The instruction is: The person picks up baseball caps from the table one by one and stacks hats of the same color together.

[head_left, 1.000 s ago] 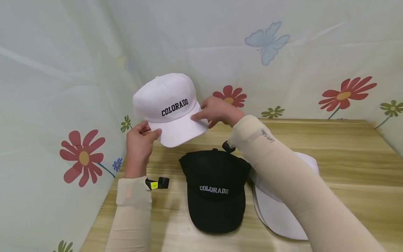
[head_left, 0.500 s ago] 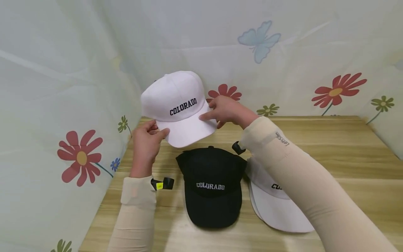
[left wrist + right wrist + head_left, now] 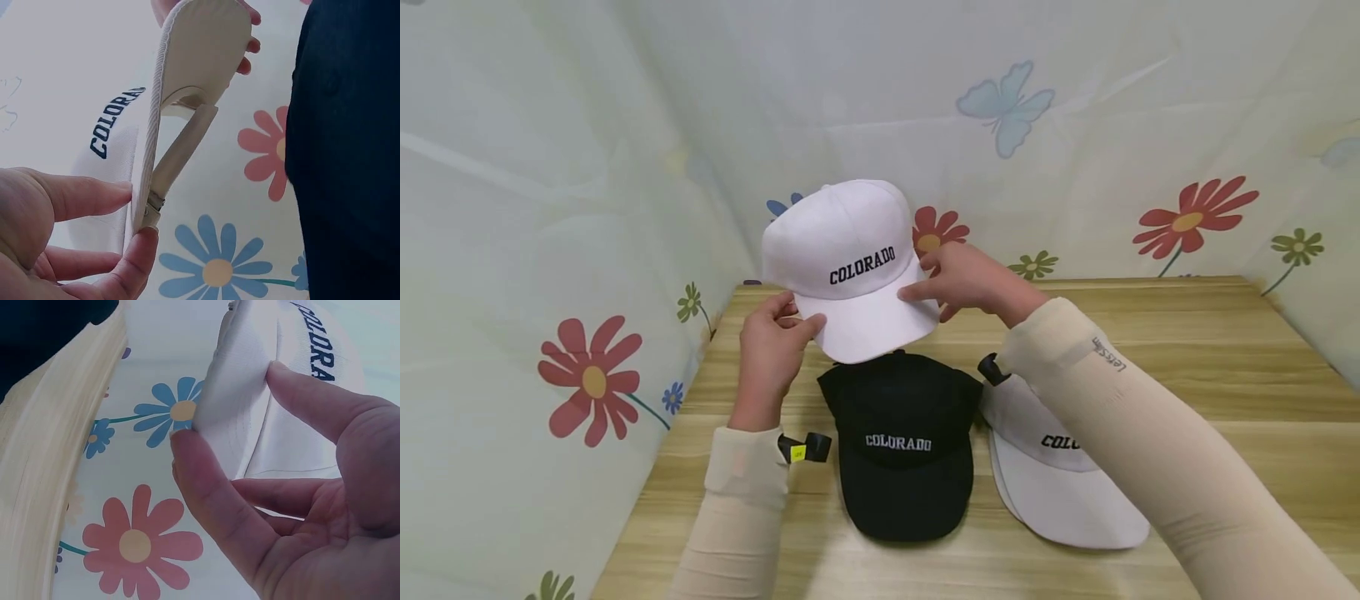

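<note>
A white baseball cap (image 3: pixel 842 237) with dark COLORADO lettering is held up over the back of the table, tilted, its brim toward me. My left hand (image 3: pixel 771 354) pinches the brim's left side, thumb on top and fingers beneath. On the brim's right side, my right hand (image 3: pixel 962 279) grips it the same way. The left wrist view shows the underside of the brim (image 3: pixel 203 53) and the back strap (image 3: pixel 181 150). In the right wrist view the thumb presses the white brim (image 3: pixel 240 394) near the crown seam. Just below the held cap lies a black baseball cap (image 3: pixel 902 483).
More white caps (image 3: pixel 1075 500), stacked, lie right of the black one, partly hidden by my right sleeve (image 3: pixel 1150 450). Wood-grain table (image 3: pixel 1262 358) reaches back to a curtain (image 3: pixel 865 83) printed with flowers and a butterfly, which also lines the left side.
Both hands have carried the white cap rightward across the view, and its brim now overlaps the top of the black cap in the head view. The grip looks the same.
</note>
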`<state>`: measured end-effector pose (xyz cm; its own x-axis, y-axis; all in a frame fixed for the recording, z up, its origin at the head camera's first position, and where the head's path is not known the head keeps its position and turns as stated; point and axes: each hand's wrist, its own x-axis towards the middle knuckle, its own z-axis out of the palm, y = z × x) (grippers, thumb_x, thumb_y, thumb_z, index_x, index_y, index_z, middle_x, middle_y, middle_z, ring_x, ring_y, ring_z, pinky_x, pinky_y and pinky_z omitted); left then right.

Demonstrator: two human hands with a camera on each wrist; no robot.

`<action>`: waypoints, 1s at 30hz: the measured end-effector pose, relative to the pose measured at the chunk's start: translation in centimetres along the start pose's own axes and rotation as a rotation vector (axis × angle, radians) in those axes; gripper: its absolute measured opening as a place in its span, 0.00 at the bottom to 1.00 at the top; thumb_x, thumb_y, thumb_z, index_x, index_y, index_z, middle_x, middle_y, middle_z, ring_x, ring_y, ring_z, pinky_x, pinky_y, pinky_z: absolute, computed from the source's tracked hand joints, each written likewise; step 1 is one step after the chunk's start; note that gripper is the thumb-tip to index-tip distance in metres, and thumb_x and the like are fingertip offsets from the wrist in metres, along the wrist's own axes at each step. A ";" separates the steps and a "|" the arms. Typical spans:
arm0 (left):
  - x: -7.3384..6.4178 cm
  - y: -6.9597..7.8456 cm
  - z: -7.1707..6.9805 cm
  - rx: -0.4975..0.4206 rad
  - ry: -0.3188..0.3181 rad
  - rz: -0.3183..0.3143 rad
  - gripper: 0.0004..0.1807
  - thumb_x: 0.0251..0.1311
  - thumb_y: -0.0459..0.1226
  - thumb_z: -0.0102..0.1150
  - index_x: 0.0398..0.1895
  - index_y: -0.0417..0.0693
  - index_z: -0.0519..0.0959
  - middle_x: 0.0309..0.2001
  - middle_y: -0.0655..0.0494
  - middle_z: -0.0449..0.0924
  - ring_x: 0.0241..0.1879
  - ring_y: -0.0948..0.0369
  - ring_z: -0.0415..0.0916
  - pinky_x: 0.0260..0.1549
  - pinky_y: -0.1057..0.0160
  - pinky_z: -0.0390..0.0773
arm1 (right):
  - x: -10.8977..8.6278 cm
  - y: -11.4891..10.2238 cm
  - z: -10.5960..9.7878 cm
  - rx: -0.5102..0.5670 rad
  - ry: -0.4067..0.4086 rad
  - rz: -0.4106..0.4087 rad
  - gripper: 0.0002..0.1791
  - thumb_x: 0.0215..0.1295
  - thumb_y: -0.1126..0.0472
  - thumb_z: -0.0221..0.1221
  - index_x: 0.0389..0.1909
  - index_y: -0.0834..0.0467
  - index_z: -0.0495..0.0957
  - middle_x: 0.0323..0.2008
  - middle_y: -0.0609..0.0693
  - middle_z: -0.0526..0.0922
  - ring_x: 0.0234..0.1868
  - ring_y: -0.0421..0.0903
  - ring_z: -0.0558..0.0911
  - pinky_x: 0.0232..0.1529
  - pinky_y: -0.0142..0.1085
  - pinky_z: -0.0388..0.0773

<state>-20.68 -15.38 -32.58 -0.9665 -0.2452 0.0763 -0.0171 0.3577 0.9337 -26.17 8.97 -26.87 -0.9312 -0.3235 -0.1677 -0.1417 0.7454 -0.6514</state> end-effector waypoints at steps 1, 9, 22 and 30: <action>-0.1 0.0 0.2 0.006 -0.004 0.003 0.31 0.57 0.39 0.67 0.65 0.44 0.72 0.53 0.49 0.75 0.48 0.55 0.76 0.40 0.61 0.80 | -0.2 0.2 -0.1 -0.003 0.004 -0.004 0.25 0.59 0.48 0.67 0.52 0.59 0.77 0.43 0.57 0.81 0.36 0.50 0.85 0.35 0.40 0.84; -1.0 0.2 1.7 0.026 -0.031 0.032 0.27 0.57 0.40 0.67 0.60 0.45 0.75 0.49 0.50 0.78 0.45 0.55 0.76 0.37 0.62 0.80 | -1.9 1.9 -0.5 -0.013 0.028 -0.012 0.26 0.59 0.47 0.66 0.55 0.56 0.77 0.46 0.56 0.83 0.33 0.48 0.86 0.37 0.41 0.84; -3.0 1.2 4.5 0.108 -0.031 0.102 0.25 0.56 0.41 0.67 0.58 0.47 0.77 0.48 0.51 0.78 0.42 0.56 0.76 0.37 0.59 0.82 | -4.8 4.5 -1.2 0.007 0.075 -0.014 0.30 0.60 0.47 0.65 0.59 0.58 0.73 0.46 0.61 0.82 0.28 0.47 0.86 0.36 0.42 0.84; -4.7 2.1 6.3 0.165 -0.052 0.178 0.28 0.55 0.41 0.68 0.60 0.46 0.76 0.50 0.49 0.73 0.41 0.56 0.76 0.37 0.59 0.83 | -7.0 6.3 -1.5 0.024 0.126 -0.013 0.29 0.60 0.47 0.65 0.58 0.57 0.74 0.43 0.60 0.79 0.32 0.48 0.85 0.32 0.39 0.84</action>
<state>-17.83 -7.78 -33.15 -0.9698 -0.1199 0.2122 0.1170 0.5347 0.8369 -21.08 16.78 -28.67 -0.9644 -0.2563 -0.0656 -0.1475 0.7268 -0.6708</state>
